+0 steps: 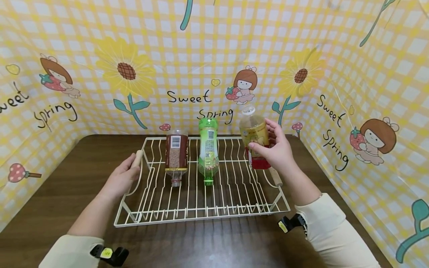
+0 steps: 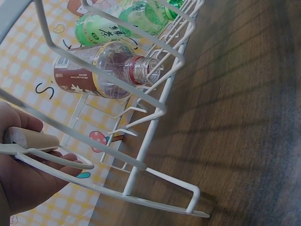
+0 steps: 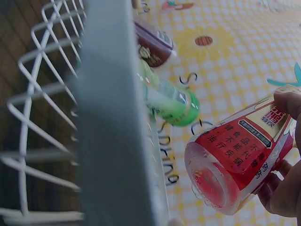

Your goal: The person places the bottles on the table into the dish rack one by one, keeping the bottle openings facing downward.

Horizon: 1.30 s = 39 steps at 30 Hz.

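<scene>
A white wire rack (image 1: 234,193) stands on the brown table (image 1: 60,178). Two bottles lean neck-down in it: a brown-labelled one (image 1: 176,154) and a green one (image 1: 208,149). My left hand (image 1: 122,178) grips the rack's left wooden handle (image 1: 137,158), also seen in the left wrist view (image 2: 30,138). My right hand (image 1: 279,149) holds a clear bottle with a yellow and red label (image 1: 255,137) above the rack's right side, red end down. The right wrist view shows that bottle (image 3: 235,160) close, with fingers (image 3: 287,188) curled round it.
The rack's right wooden handle (image 1: 275,176) lies just below my right hand. Yellow checked cloth walls (image 1: 201,56) with sunflowers close in the table at the back and both sides. Bare wood lies in front of the rack (image 1: 201,242).
</scene>
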Available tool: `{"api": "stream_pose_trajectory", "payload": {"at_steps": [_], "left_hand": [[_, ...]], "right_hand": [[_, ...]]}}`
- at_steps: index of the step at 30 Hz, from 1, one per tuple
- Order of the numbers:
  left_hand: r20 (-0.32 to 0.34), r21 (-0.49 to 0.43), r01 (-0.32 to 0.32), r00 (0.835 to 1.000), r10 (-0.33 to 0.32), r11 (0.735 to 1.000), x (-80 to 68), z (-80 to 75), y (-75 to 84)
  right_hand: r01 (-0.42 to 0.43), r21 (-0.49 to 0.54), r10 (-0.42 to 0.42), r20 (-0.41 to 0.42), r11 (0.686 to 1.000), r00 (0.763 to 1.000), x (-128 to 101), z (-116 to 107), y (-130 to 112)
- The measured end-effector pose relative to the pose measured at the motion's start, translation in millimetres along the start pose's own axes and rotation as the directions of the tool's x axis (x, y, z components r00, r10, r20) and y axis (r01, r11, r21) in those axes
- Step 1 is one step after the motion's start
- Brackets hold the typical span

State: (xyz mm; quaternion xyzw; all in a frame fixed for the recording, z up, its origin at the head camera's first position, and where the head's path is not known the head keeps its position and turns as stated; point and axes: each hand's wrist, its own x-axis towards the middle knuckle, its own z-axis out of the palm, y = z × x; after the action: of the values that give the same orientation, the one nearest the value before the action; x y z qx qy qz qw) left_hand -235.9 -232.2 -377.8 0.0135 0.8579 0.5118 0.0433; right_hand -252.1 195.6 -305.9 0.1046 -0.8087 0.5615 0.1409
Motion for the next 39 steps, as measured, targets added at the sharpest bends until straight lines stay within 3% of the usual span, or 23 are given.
{"api": "stream_pose_trajectory", "payload": {"at_steps": [11, 17, 21, 27, 33, 39], "left_hand": [[0.001, 0.016, 0.001, 1.0, -0.001, 1.0, -0.3, -1.0, 0.7], [0.001, 0.132, 0.012, 1.0, -0.012, 0.991, -0.8, -4.5, 4.5], [0.007, 0.207, -0.023, 1.0, 0.022, 0.978, -0.9, -5.5, 9.4], [-0.001, 0.261, -0.075, 0.997, 0.078, 0.962, -3.8, -4.8, 30.1], [-0.014, 0.167, -0.135, 0.99, 0.139, 0.977, -9.7, 10.6, 62.8], [0.006, 0.089, -0.239, 0.971, 0.24, 0.967, -11.0, 36.6, 86.0]], "right_hand": [[0.005, -0.09, 0.008, 0.143, 0.996, 0.99, -6.0, 35.9, -2.0], [0.047, -0.145, -0.014, 0.222, 0.988, 0.975, -9.1, 50.8, 0.2], [0.061, -0.178, -0.01, 0.271, 0.982, 0.963, -12.1, 56.7, 0.6], [0.112, -0.234, -0.034, 0.313, 0.966, 0.949, -14.2, 62.1, -0.6], [0.161, -0.273, -0.063, 0.336, 0.949, 0.94, -15.5, 65.1, -1.0], [0.154, -0.28, -0.04, 0.373, 0.948, 0.927, -16.5, 67.8, 0.7]]}}
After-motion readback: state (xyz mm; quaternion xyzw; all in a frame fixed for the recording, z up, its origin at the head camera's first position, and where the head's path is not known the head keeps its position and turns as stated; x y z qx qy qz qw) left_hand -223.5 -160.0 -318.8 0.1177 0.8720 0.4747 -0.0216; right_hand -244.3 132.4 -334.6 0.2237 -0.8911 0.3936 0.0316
